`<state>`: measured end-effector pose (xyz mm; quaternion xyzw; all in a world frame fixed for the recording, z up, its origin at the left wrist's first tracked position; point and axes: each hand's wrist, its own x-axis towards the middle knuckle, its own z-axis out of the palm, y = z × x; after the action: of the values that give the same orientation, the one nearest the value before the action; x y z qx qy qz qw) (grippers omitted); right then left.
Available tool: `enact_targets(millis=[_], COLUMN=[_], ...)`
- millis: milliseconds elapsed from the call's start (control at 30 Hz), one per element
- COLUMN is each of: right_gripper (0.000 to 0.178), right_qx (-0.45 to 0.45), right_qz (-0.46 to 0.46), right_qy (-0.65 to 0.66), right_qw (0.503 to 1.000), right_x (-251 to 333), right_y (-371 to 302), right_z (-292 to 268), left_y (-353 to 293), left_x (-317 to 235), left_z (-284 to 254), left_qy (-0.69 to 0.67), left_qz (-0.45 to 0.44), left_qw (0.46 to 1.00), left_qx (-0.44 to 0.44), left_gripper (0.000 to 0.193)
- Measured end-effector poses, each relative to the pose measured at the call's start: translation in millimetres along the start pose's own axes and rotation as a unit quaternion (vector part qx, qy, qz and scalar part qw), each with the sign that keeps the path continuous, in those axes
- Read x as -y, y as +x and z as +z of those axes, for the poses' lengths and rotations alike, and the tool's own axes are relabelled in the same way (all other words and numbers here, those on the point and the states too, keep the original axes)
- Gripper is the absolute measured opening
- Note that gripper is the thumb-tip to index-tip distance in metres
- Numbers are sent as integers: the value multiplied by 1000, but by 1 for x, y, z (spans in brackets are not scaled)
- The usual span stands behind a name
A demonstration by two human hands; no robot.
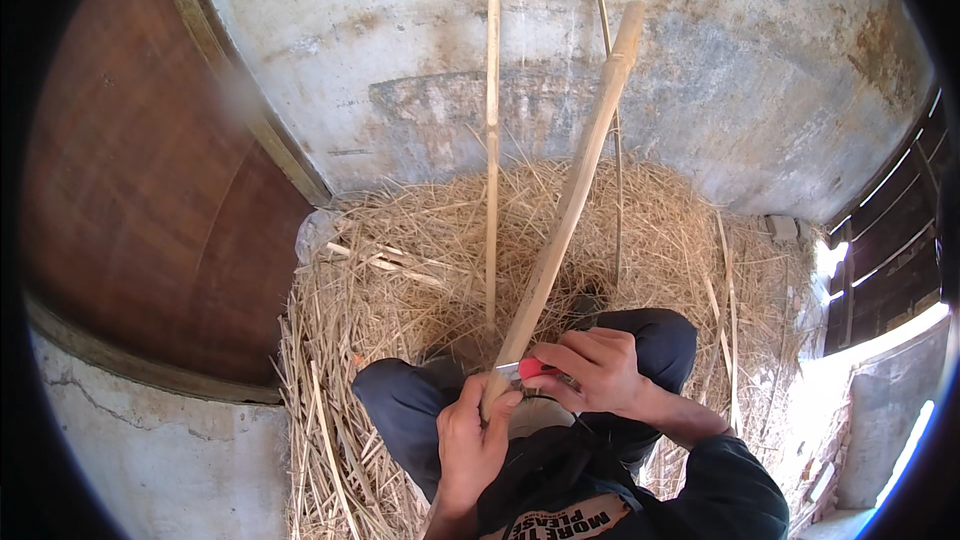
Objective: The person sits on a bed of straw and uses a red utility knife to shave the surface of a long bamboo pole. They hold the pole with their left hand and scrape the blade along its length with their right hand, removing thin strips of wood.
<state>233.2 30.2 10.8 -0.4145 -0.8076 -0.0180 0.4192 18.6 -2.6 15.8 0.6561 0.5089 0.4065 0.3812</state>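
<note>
A long bamboo strip slants up from my lap toward the wall, its near end between my hands. My left hand is closed round that near end, thumb along its side. In my right hand is a red-handled knife, gripped with the fingers curled round the handle. Its short metal blade lies against the bamboo just above my left hand. Part of the handle is hidden by my fingers.
Straw and shavings cover the floor around my bent knees. One thin bamboo strip stands upright ahead, and a thinner stick leans on the concrete wall. A brown wooden door is at left, dark slats at right.
</note>
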Motion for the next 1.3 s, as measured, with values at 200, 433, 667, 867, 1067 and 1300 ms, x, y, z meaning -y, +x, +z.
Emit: enact_targets(millis=[200, 433, 667, 867, 1067, 1300], right_gripper=[37, 35, 34, 32, 22, 25], right_qx=[-3, -21, -40, -45, -161, -138], right_qz=[-6, -9, -20, -29, 131, 182], right_qy=[-23, -35, -63, -77, -36, -114], right_qw=[1000, 999, 997, 996, 977, 967], right_x=[2, 6, 3, 2, -48, -123], right_y=[1, 5, 5, 10, 27, 51], right_z=[-1, -7, -10, -14, -36, -65], left_y=[-3, -3, -6, -11, -36, -63], left_x=[-11, -18, -17, -14, 5, 15], left_z=[4, 2, 2, 2, 5, -8], left_qy=[31, 33, 49, 50, 48, 76], left_qz=[-5, -10, -12, -24, -29, -65], left_qw=[999, 999, 998, 998, 998, 995], left_qx=[-30, -31, -26, -22, -5, 20], left_gripper=[18, 23, 23, 23, 20, 22])
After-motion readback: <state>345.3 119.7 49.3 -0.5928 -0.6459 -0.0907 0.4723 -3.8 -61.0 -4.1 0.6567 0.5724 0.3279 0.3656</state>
